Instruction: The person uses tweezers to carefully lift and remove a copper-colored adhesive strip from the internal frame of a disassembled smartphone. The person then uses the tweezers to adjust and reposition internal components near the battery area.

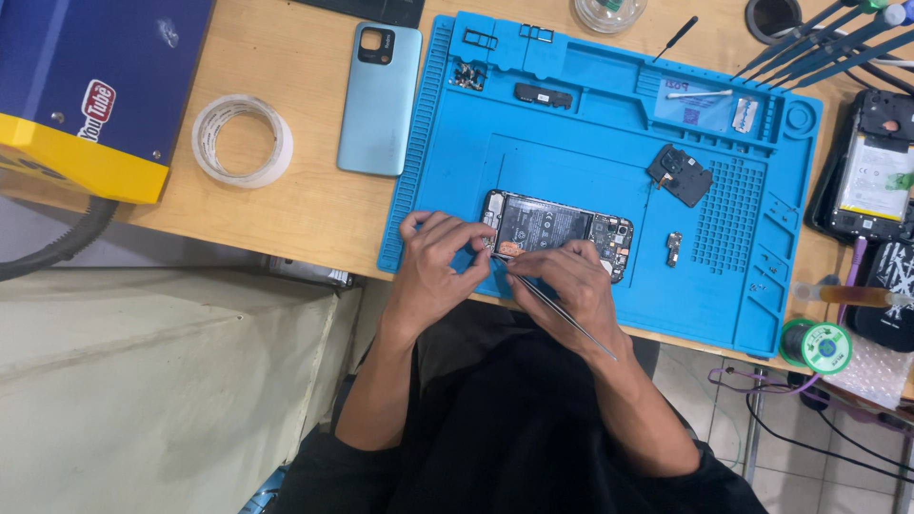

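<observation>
The opened phone [560,231] lies on the work mat [571,162], at the mat's near edge. The left hand [433,266] rests on the phone's left end; the right hand [566,281] touches its near edge, holding tweezers [557,306] whose tips meet the phone between the two hands. Beyond the right hand, farther back on the mat, lies a camera module cover [680,174]; just right of the phone sits a small connector board [673,248]. Left of the left hand and farther back, off the mat, the phone back cover [379,100] lies on the table [305,205], with a tape roll [242,140] further left. Well right of the right hand, at the mat's near corner, sits a solder wire spool [820,345].

Light wooden desk [305,205], tiled floor [809,466], even light
</observation>
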